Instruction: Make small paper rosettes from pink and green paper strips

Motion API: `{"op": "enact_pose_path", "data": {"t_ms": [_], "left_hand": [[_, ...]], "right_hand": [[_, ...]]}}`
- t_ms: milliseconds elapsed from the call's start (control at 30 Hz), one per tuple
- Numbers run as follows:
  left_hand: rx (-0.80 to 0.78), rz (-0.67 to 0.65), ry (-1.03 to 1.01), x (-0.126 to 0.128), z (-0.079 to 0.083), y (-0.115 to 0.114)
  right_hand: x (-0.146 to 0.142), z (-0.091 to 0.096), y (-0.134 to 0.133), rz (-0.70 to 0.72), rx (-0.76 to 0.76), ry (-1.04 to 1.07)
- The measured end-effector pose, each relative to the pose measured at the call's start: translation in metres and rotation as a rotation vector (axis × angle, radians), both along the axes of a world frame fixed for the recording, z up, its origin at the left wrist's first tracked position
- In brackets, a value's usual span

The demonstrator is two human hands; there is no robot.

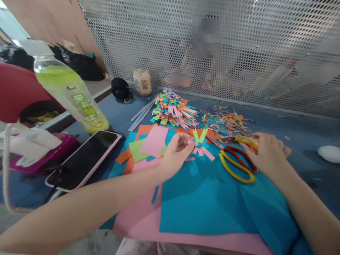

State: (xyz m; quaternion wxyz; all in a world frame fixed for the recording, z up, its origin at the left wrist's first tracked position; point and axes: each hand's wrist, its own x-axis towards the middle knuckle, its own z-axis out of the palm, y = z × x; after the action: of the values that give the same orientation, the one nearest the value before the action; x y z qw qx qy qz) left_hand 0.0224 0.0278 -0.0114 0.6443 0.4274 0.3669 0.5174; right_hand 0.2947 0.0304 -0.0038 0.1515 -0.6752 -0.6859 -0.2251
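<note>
My left hand [175,152] rests on the coloured paper with its fingers curled, pinching pink paper strips [201,150] that fan out beside green ones [199,135]. My right hand [267,152] lies over the handles of the yellow and red scissors [236,166] and closes on a yellow-handled tool [243,140] lying just beyond them. Large blue sheets [209,202] and pink sheets [138,219] of paper lie under both hands. A pink square [154,141] tops a small stack of green, orange and blue squares to the left.
A pile of folded multicoloured paper pieces [172,111] and loose scraps [224,122] lie farther back. A phone [83,159] and a green drink bottle [70,94] stand at left. A perforated metal screen [239,53] closes the back; a jar [142,81] stands before it.
</note>
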Motion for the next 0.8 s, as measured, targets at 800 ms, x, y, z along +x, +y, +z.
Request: {"op": "enact_pose_path", "data": {"t_ms": [800], "left_hand": [[0.295, -0.061, 0.247, 0.002, -0.004, -0.009]], "right_hand": [[-0.066, 0.019, -0.041, 0.857, -0.145, 0.113]]}}
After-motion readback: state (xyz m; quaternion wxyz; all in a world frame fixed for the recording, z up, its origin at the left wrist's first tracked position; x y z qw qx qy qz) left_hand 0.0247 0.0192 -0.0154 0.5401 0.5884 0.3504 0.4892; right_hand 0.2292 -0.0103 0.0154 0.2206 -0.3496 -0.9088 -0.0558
